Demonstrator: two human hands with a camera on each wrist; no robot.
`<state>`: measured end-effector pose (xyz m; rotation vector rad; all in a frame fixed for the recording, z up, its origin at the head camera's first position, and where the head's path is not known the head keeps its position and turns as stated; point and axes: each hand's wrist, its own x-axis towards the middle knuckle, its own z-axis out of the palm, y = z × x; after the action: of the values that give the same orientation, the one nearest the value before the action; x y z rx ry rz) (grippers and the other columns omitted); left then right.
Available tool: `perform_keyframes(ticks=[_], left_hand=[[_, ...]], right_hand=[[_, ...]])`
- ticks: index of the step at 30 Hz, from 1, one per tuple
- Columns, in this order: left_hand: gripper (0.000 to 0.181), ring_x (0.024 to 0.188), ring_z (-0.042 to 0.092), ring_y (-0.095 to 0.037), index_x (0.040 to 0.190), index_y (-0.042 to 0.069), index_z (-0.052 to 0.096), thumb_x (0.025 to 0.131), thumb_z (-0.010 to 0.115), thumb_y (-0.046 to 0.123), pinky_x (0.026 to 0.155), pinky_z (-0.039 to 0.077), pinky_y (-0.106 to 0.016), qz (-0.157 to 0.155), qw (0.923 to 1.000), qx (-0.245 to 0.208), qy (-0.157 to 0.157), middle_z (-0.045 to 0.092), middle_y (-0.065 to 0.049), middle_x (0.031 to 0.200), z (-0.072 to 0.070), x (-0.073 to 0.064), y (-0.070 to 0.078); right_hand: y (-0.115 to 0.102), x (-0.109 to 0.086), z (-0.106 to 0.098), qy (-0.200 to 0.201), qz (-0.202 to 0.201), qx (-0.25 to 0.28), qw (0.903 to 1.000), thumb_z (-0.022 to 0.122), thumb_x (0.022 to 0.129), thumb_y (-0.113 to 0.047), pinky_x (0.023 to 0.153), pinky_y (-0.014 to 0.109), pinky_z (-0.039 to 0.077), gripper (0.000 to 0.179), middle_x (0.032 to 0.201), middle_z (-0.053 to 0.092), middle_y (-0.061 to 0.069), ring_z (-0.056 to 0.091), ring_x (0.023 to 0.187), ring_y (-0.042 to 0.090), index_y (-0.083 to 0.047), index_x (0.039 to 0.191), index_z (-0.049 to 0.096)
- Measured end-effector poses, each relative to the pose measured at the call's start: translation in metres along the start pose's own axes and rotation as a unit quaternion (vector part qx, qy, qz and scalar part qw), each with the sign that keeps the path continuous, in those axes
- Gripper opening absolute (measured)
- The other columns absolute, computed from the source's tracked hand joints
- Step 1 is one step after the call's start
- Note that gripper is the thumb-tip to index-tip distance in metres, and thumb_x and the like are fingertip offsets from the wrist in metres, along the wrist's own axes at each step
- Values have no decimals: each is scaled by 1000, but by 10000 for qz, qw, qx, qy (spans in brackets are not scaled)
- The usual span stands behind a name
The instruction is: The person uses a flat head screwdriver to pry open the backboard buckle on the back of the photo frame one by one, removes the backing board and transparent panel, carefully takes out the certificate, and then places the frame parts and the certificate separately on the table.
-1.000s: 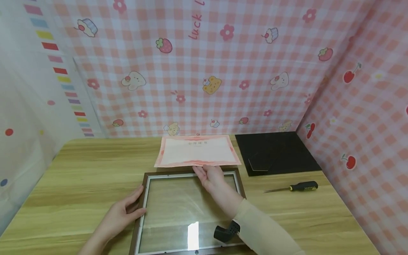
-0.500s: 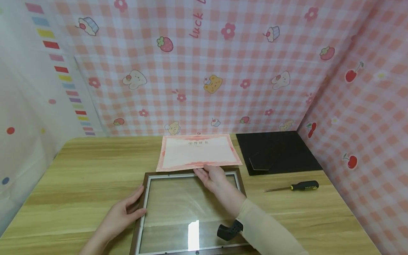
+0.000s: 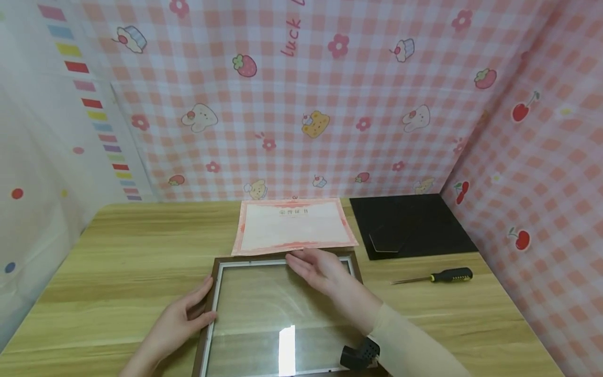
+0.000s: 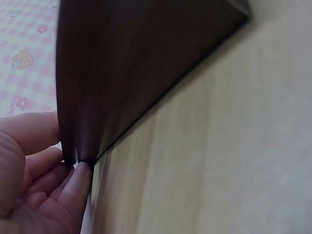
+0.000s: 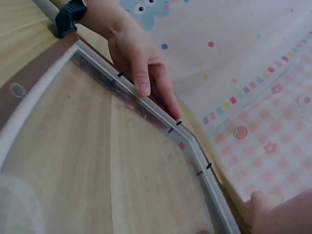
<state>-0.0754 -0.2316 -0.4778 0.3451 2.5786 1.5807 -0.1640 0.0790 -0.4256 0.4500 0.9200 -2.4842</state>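
Note:
A brown picture frame (image 3: 254,257) with a white inner lip and a glass pane (image 3: 259,309) lies on the table before me. My left hand (image 3: 176,319) holds its left rail, thumb on top and fingers along the outer side. In the left wrist view that hand's fingers and thumb (image 4: 75,192) pinch the dark frame side (image 4: 126,63). My right hand (image 3: 325,275) reaches over the glass, fingers nearly straight at the far rail. Just beyond them lies a white certificate (image 3: 292,228) with a pink border, its near edge along that rail.
A black backing board (image 3: 419,225) with a folded stand flap lies at the back right. Nearer on the right is a screwdriver (image 3: 449,275) with a black and yellow handle. A pink checked cloth (image 3: 282,104) hangs behind the wooden table (image 3: 122,251).
The certificate's near edge has come down toward the frame and the sheet lies flatter. My right hand has drawn back slightly from it, its wrist shifting right and nearer. My left hand stays put.

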Motion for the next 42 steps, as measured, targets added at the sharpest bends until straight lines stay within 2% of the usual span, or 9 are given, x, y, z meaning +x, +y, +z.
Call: perform_keyframes(ticks=[11, 15, 18, 23, 25, 28, 33, 37, 42], left_hand=[[75, 138, 28, -38, 149, -3, 38, 88, 77, 16, 95, 41, -15, 139, 9998, 111, 101, 30, -21, 156, 2, -3, 2], [74, 139, 28, -37, 149, -3, 39, 88, 77, 15, 95, 41, -15, 91, 9998, 132, 105, 30, -20, 156, 2, -4, 2], [74, 139, 28, -37, 149, -4, 38, 88, 77, 14, 95, 42, -16, 53, 9999, 92, 101, 30, -21, 156, 2, -4, 2], [74, 140, 28, -36, 150, -3, 37, 89, 76, 15, 97, 45, -24, -36, 9999, 131, 38, 29, -20, 157, 1, -4, 2], [74, 140, 28, -36, 150, -2, 37, 89, 75, 15, 98, 46, -29, -54, 9999, 140, 13, 28, -20, 157, 1, -4, 3], [74, 140, 28, -36, 149, -3, 37, 89, 76, 14, 97, 46, -29, -43, 9999, 134, 31, 29, -20, 156, 2, -5, 2], [74, 139, 28, -36, 149, -2, 38, 88, 76, 16, 95, 44, -19, -3, 9999, 122, 78, 30, -20, 156, 1, -6, 0], [74, 140, 28, -36, 149, -2, 38, 88, 76, 17, 96, 45, -22, -17, 9999, 103, 55, 29, -19, 156, 1, -7, 0], [74, 140, 29, -36, 149, -2, 39, 89, 76, 18, 96, 46, -25, 27, 9998, 170, 72, 30, -19, 156, 1, -7, 0]], right_hand=[[-25, -23, -19, -521, 32, -681, 9963, 36, 106, 0, 108, 36, 39, 57, 157, 21, 29, 29, 143, 37, 9, 154, 8], [-35, -21, -28, -857, -589, -2181, 9704, 38, 106, -1, 110, 36, 37, 51, 155, 27, 30, 33, 142, 35, 11, 151, 19], [-41, -14, -32, -1105, -1239, -3866, 9072, 44, 106, -8, 111, 41, 36, 46, 149, 40, 28, 40, 138, 33, 10, 147, 33], [-52, 8, -40, -1445, -2211, -6309, 7295, 56, 103, -18, 104, 45, 44, 40, 132, 62, 13, 55, 127, 27, -1, 139, 54], [-56, 17, -44, -1617, -2334, -6873, 6686, 57, 103, -20, 100, 43, 48, 38, 128, 66, 7, 59, 122, 24, -4, 137, 58], [-59, 28, -51, -1864, -2233, -7323, 6157, 55, 104, -26, 97, 42, 50, 39, 126, 67, 4, 62, 117, 23, -6, 137, 58], [-56, 38, -57, -2012, -2253, -7732, 5576, 52, 104, -31, 111, 45, 36, 42, 129, 65, 5, 58, 123, 24, -6, 137, 58], [-54, 35, -60, -1998, -2467, -7773, 5432, 54, 104, -28, 118, 47, 23, 42, 134, 62, 7, 57, 124, 23, -5, 139, 56], [-58, 18, -64, -1557, -2941, -7350, 5908, 59, 102, -21, 107, 47, 41, 39, 138, 59, 8, 55, 126, 25, -4, 137, 58]])
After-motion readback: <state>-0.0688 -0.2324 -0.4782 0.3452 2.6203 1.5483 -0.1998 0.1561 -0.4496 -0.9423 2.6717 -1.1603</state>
